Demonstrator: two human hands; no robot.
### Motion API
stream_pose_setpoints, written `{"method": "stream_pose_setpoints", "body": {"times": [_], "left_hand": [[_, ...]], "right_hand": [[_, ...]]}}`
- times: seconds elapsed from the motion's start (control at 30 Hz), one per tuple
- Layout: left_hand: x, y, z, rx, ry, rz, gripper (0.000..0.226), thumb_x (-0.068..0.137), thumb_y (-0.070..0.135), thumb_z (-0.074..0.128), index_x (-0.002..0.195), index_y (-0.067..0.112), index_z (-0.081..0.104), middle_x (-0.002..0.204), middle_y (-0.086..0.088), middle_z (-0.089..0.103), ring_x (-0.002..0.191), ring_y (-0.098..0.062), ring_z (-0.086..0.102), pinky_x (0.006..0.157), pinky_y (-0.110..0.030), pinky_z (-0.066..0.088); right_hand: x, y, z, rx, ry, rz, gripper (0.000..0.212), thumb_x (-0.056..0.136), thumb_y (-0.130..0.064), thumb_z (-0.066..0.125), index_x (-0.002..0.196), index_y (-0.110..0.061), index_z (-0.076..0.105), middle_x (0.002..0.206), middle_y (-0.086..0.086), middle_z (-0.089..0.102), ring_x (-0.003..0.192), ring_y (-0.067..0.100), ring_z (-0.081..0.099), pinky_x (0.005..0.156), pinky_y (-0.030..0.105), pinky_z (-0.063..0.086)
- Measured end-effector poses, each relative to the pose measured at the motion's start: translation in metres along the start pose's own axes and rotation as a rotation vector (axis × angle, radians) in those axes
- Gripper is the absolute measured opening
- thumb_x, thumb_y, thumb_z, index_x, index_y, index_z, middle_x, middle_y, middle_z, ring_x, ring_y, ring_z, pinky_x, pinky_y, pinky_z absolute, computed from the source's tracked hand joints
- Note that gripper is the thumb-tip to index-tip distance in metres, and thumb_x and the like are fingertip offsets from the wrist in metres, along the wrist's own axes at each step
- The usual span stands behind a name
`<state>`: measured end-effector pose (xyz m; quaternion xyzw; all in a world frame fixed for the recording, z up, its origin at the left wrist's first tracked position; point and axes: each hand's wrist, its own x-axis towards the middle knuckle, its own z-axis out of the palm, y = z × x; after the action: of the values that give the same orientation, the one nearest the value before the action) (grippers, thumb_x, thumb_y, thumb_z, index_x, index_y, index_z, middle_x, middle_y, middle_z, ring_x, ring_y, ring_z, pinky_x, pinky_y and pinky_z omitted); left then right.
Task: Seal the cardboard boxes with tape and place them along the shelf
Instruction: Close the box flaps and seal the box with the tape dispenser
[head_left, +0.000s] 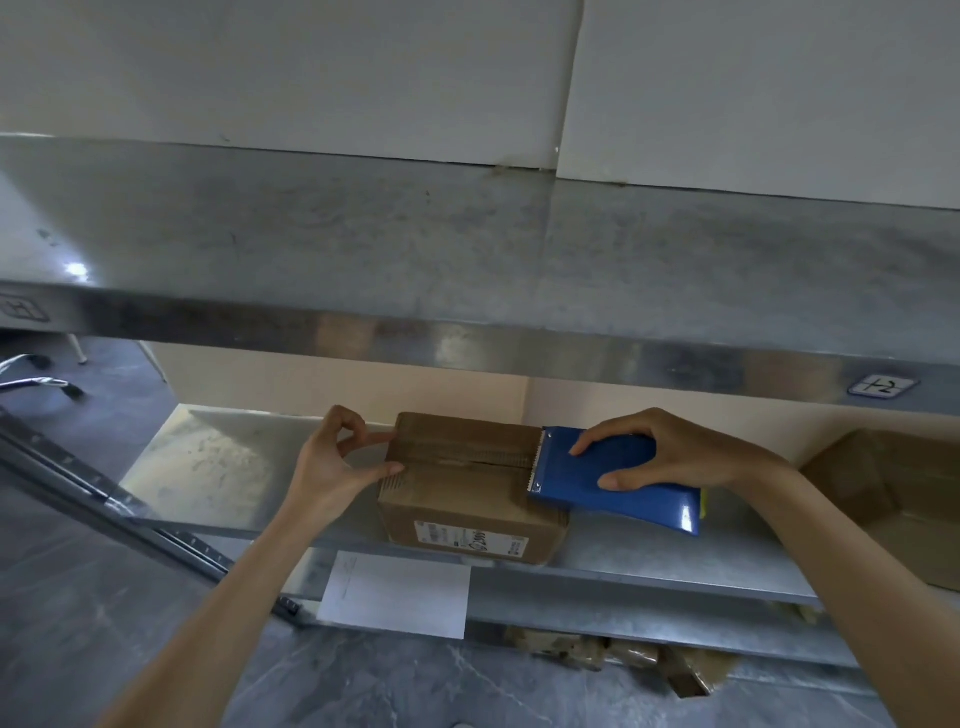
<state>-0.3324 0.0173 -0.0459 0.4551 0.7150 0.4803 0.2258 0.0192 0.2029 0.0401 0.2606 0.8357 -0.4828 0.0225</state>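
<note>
A: Location of the cardboard box (467, 499)?
B: Lower centre of frame, on the metal shelf (218, 467), flaps closed.
A: Grips?
B: The right hand (670, 457) is clamped on the blue tape dispenser (613, 483) at the box's right top edge. The left hand (332, 462) is apart, thumb and forefinger pressing the box's left edge.

1. A box (467, 488) sat on the lower shelf (218, 467), near its front edge, under the upper shelf (363, 234).
2. A tape dispenser (613, 478) lay over the box's right end, gripped from above by the right hand (670, 447).
3. The left hand (327, 467) touched the box's left end.
4. An open box (883, 483) stood on the same shelf, well to the right.
5. A sheet of paper (395, 595) hung on that shelf's front edge, below the box; cardboard scraps (623, 654) lay on the floor beneath.
</note>
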Motion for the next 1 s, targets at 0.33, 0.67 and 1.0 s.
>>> {"method": "stream_pose_setpoints", "body": {"times": [0.33,0.67,1.0], "left_hand": [[0.010,0.008,-0.001,0.040,-0.053,-0.236,0.050,0.058,0.013,0.094,0.087,0.012,0.053,0.083,-0.004,0.062,0.074,-0.020,0.062,0.064,-0.023,0.051],[0.011,0.011,-0.004,-0.475,-0.105,-0.564,0.008,0.089,0.003,0.066,0.084,0.006,0.060,0.076,-0.009,0.059,0.074,-0.019,0.056,0.067,-0.029,0.043],[0.008,0.007,0.009,-0.404,-0.068,-0.569,0.009,0.096,0.007,0.059,0.087,0.005,0.058,0.080,-0.012,0.056,0.073,-0.020,0.053,0.063,-0.031,0.038]], "right_hand": [[0.000,0.000,0.001,0.027,0.000,0.008,0.036,0.079,-0.045,0.076,0.114,-0.046,0.067,0.121,-0.023,0.063,0.111,0.002,0.061,0.093,0.024,0.052],[-0.001,-0.001,0.002,0.035,-0.005,0.014,0.039,0.077,-0.048,0.076,0.115,-0.046,0.066,0.123,-0.024,0.062,0.113,0.001,0.059,0.094,0.022,0.050],[0.000,0.001,0.003,0.052,-0.003,0.020,0.038,0.078,-0.047,0.076,0.115,-0.047,0.066,0.123,-0.024,0.061,0.113,0.000,0.059,0.091,0.018,0.050]]}}
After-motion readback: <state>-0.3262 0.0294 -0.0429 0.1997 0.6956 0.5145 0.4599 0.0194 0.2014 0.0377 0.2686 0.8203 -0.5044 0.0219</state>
